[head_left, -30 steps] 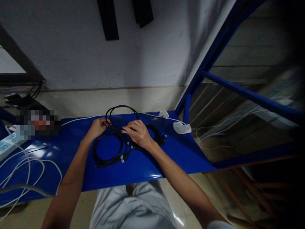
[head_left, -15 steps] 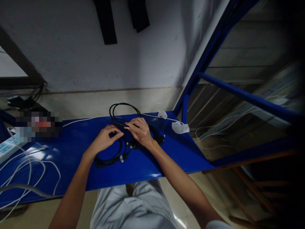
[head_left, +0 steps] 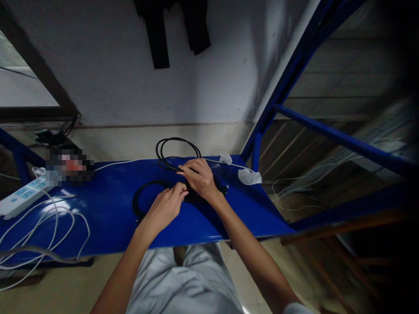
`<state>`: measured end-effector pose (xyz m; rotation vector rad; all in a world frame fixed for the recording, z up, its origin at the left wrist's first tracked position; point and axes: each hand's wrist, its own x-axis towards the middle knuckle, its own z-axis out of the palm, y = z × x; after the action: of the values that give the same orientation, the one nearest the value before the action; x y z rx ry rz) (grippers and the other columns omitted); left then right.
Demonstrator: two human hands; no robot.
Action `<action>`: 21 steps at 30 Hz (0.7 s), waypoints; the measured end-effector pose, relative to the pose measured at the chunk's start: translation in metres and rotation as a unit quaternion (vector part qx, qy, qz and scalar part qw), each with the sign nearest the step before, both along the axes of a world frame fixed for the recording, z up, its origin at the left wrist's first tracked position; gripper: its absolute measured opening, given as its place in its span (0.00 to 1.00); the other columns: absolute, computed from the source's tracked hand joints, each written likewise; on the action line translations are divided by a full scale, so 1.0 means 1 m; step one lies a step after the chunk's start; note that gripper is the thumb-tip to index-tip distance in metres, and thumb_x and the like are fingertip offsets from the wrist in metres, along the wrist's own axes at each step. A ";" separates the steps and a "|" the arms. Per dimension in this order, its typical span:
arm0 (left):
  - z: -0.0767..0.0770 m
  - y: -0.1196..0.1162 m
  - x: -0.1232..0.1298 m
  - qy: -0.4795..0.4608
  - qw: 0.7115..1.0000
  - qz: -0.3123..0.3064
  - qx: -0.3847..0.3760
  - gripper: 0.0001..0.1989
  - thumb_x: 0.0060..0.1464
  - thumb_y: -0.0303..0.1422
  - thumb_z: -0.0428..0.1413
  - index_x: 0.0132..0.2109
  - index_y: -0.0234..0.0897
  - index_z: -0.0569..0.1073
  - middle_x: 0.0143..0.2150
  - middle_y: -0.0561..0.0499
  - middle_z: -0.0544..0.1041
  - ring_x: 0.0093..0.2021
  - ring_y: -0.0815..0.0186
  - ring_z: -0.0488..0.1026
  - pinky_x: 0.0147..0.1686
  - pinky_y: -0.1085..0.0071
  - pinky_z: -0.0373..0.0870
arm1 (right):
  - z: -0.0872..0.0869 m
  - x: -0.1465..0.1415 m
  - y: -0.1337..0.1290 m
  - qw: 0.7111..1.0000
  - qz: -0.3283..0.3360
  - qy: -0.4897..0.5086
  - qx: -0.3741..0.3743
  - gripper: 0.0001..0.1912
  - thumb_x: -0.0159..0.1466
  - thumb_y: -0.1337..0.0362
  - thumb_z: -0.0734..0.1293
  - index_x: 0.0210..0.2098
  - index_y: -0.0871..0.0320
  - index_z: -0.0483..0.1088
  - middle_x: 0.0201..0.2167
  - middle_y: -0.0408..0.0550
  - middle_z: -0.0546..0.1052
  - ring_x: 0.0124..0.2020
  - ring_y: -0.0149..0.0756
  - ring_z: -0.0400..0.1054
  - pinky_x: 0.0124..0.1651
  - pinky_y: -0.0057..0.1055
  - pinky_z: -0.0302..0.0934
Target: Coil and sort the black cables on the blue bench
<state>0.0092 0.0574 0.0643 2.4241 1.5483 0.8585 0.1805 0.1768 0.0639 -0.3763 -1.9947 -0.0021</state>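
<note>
My right hand is closed around a looped black cable, whose coil rises above the far edge of the blue table. Close beside it, my left hand has its thumb and fingers pinched together at the near side of the right hand. Whatever lies in that pinch is hidden by the fingers. A second black cable coil rests on the table, partly under my left hand. More black cable lies bundled under and to the right of my right hand.
A white power strip sits at the left, with loose white cords near it. Two crumpled white pieces lie at the table's right end. A blue metal frame stands on the right. Dark clothing hangs against the wall.
My left hand has moved right and closed from a looser curl into a pinch beside the right hand. My right hand keeps its hold on the looped cable. The view has shifted slightly.
</note>
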 end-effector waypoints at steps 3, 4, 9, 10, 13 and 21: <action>0.003 -0.016 -0.023 0.015 0.997 0.006 0.082 0.10 0.77 0.34 0.48 0.54 0.44 0.73 0.47 0.44 0.82 0.46 0.54 0.81 0.49 0.56 0.73 | 0.005 0.000 -0.019 0.999 0.027 -0.026 -0.010 0.19 0.74 0.66 0.71 0.63 0.48 0.75 0.46 0.52 0.83 0.52 0.46 0.76 0.54 0.47 0.68; 0.001 -0.023 -0.033 0.024 0.995 0.007 0.100 0.09 0.76 0.33 0.49 0.55 0.43 0.74 0.48 0.44 0.82 0.47 0.54 0.80 0.50 0.55 0.73 | 0.005 -0.002 -0.028 0.998 0.040 -0.039 -0.013 0.20 0.74 0.67 0.71 0.64 0.48 0.75 0.47 0.52 0.83 0.52 0.45 0.76 0.54 0.47 0.68; -0.030 -0.060 -0.087 0.067 0.987 0.022 0.146 0.11 0.72 0.28 0.55 0.55 0.46 0.77 0.48 0.47 0.84 0.46 0.54 0.80 0.49 0.54 0.72 | -0.013 -0.026 -0.068 0.988 0.095 -0.114 -0.037 0.15 0.76 0.68 0.68 0.60 0.52 0.77 0.45 0.51 0.83 0.51 0.42 0.76 0.53 0.42 0.69; -0.037 -0.067 -0.096 0.068 0.987 0.029 0.146 0.11 0.71 0.28 0.56 0.55 0.47 0.78 0.47 0.47 0.83 0.45 0.54 0.80 0.48 0.55 0.72 | -0.019 -0.032 -0.073 0.987 0.099 -0.121 -0.043 0.13 0.77 0.67 0.67 0.59 0.54 0.78 0.44 0.51 0.84 0.50 0.41 0.76 0.53 0.41 0.68; -0.055 -0.087 -0.116 0.051 0.987 0.058 0.141 0.13 0.69 0.28 0.59 0.55 0.50 0.79 0.47 0.47 0.81 0.46 0.54 0.79 0.48 0.54 0.73 | -0.036 -0.048 -0.084 0.983 0.097 -0.141 -0.061 0.11 0.78 0.63 0.67 0.55 0.57 0.79 0.44 0.52 0.83 0.49 0.40 0.76 0.52 0.39 0.67; -0.068 -0.099 -0.118 -0.038 0.980 0.130 0.145 0.10 0.65 0.31 0.63 0.51 0.51 0.78 0.50 0.44 0.76 0.51 0.49 0.76 0.52 0.48 0.75 | -0.044 -0.056 -0.101 0.961 0.077 -0.241 -0.113 0.12 0.78 0.60 0.66 0.54 0.55 0.80 0.48 0.52 0.81 0.51 0.40 0.73 0.55 0.37 0.65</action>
<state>-0.1087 -0.0412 -0.0041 2.3689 1.8551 1.2929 0.1245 0.0760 0.0198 -0.3913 -2.5145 0.2550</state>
